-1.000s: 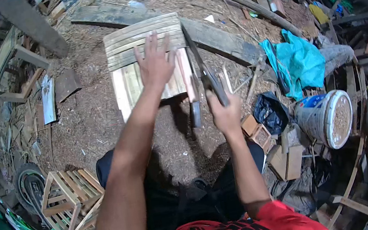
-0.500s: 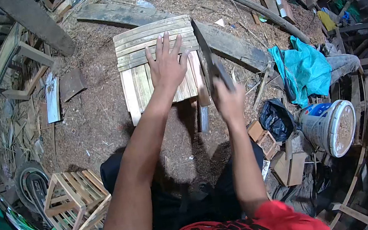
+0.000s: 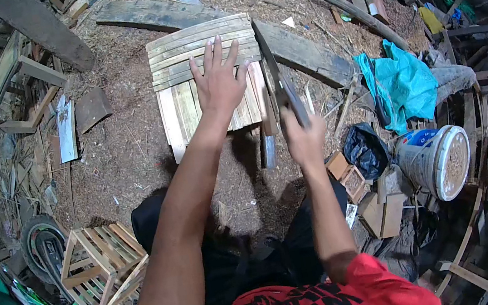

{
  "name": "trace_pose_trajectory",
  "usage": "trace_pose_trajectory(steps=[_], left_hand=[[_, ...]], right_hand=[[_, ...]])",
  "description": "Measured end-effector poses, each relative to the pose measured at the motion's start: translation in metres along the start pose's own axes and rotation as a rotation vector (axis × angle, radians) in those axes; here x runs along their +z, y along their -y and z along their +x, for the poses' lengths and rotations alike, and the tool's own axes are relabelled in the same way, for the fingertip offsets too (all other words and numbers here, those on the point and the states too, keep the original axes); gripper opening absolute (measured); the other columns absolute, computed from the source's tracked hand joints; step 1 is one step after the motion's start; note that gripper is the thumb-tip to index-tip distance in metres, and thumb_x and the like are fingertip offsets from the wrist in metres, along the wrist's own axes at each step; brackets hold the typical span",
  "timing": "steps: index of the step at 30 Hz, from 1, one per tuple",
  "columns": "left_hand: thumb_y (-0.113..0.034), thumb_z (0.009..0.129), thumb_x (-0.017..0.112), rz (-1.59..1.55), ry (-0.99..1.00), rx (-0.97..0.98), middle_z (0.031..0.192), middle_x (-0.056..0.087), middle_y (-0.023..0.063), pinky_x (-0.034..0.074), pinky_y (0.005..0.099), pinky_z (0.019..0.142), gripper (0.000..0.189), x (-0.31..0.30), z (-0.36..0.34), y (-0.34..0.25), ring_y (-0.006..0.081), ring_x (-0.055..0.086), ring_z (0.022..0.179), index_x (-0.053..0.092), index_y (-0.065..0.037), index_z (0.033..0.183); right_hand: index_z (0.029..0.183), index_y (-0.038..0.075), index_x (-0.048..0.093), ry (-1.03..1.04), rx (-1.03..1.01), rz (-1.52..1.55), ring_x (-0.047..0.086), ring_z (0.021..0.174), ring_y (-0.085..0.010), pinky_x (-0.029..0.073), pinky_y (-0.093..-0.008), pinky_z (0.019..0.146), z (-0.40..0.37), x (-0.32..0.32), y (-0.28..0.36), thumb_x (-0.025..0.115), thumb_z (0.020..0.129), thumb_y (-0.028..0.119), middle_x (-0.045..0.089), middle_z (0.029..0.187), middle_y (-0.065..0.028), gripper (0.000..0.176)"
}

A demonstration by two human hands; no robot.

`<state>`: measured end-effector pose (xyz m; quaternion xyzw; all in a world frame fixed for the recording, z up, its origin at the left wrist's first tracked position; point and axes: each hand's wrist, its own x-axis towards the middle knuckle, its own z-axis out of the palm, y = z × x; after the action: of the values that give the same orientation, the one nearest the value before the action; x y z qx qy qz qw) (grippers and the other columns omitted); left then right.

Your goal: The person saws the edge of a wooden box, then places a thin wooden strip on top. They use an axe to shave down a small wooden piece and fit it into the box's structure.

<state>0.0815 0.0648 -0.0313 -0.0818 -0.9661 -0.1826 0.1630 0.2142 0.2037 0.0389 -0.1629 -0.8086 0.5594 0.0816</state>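
My left hand lies flat with fingers spread on a slatted wooden piece. Several narrow slats run crosswise over its far part, and others run lengthwise nearer me. At its right edge, my right hand is wrapped round the near end of a dark handsaw. The long blade points away from me along the slat ends; its teeth cannot be made out. Below the piece's right side, part of a wooden support shows.
A thick plank lies behind the piece. To the right are a teal sheet, a black bag and a white bucket. A slatted wooden crate stands at lower left. Wood shavings cover the floor.
My right hand has drawn the handsaw slightly back toward me along the edge. My left hand stays on the slats. The whole view has shifted a little.
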Motion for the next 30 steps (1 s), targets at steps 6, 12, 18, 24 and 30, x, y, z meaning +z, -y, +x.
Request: trace_pose_trajectory(steps=[6,12,18,24,30], left_hand=[[-0.048,0.099,0.048,0.010,-0.019,-0.009,0.159,0.033,0.0114,0.007,0.0599,0.119,0.055,-0.004,0.008,0.004,0.0289,0.026,0.149,0.044,-0.027,0.149],[-0.048,0.099,0.047,0.025,0.002,-0.005,0.159,0.033,0.0107,0.009,0.0600,0.119,0.054,-0.004,0.003,0.001,0.0285,0.026,0.149,0.044,-0.027,0.149],[-0.048,0.100,0.047,0.038,0.004,-0.005,0.160,0.032,0.0100,0.008,0.0599,0.119,0.054,-0.001,0.006,0.002,0.0276,0.025,0.149,0.044,-0.028,0.150],[-0.048,0.099,0.047,0.055,0.033,-0.014,0.161,0.030,0.0090,0.008,0.0600,0.119,0.054,0.003,0.007,0.003,0.0272,0.023,0.150,0.042,-0.029,0.150],[-0.051,0.100,0.043,0.061,0.010,-0.007,0.161,0.030,0.0090,0.006,0.0603,0.119,0.054,0.009,0.006,0.004,0.0268,0.023,0.150,0.041,-0.031,0.150]], right_hand=[[0.078,-0.002,0.066,0.030,0.055,0.091,0.050,0.058,-0.0075,0.040,-0.0301,0.052,0.039,0.010,-0.009,0.062,0.091,0.021,0.056,0.059,-0.0005,0.027],[0.076,0.000,0.062,-0.026,-0.064,0.012,0.045,0.055,-0.0068,0.036,-0.0275,0.050,-0.024,-0.008,0.006,0.066,0.091,0.018,0.051,0.060,0.0043,0.024],[0.071,-0.001,0.061,0.007,0.018,0.068,0.043,0.055,-0.0059,0.035,-0.0290,0.049,0.044,0.019,0.007,0.063,0.091,0.019,0.049,0.058,0.0041,0.028],[0.081,-0.001,0.066,-0.025,0.001,0.078,0.044,0.055,-0.0037,0.034,-0.0260,0.049,-0.031,-0.008,0.010,0.065,0.090,0.015,0.051,0.060,0.0046,0.018],[0.072,-0.002,0.060,0.022,0.010,-0.014,0.045,0.055,-0.0075,0.036,-0.0310,0.050,-0.040,0.010,0.026,0.064,0.091,0.019,0.048,0.056,0.0007,0.028]])
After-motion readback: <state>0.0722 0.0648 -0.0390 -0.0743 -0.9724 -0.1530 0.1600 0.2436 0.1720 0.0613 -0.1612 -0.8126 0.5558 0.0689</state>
